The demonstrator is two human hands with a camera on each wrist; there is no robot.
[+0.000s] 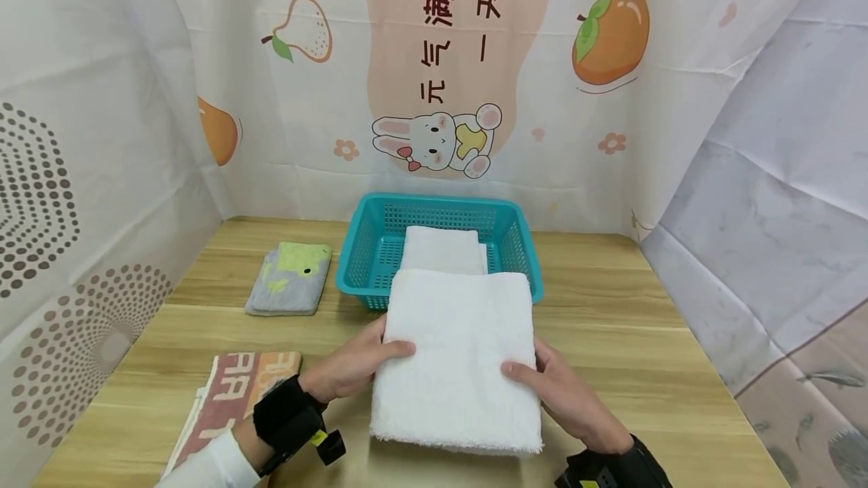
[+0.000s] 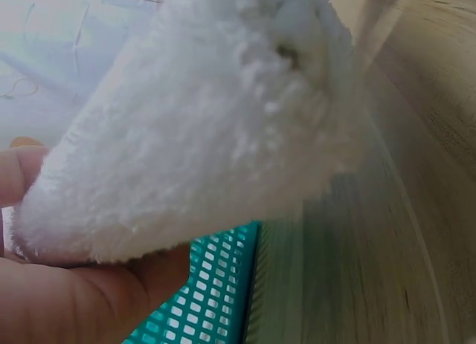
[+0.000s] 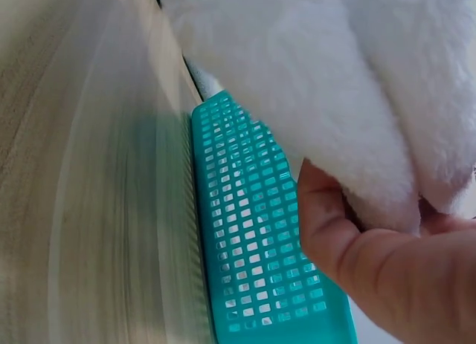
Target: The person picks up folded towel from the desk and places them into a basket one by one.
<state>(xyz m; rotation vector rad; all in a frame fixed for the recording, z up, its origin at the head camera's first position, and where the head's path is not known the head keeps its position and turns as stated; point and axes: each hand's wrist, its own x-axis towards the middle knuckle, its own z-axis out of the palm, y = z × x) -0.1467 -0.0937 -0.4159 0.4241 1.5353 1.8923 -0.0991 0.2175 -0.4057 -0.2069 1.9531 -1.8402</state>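
Observation:
A folded white towel (image 1: 457,367) is held up by its two sides in front of the basket. My left hand (image 1: 362,356) pinches its left edge, thumb on top and fingers underneath. On the opposite edge my right hand (image 1: 573,398) grips in the same way. In the right wrist view, the folded layers of the towel (image 3: 320,76) show above the thumb and fingers. The towel's far end overlaps the near rim of a teal plastic basket (image 1: 525,247). Inside that basket lies another folded white towel (image 1: 441,247), its near part hidden.
Left of the basket sits a small folded grey and green towel (image 1: 288,281). A folded brown and orange towel with letters (image 1: 237,390) lies at the front left, partly behind my left forearm. Printed curtains (image 1: 291,119) enclose the wooden table (image 1: 610,322) at the back and sides.

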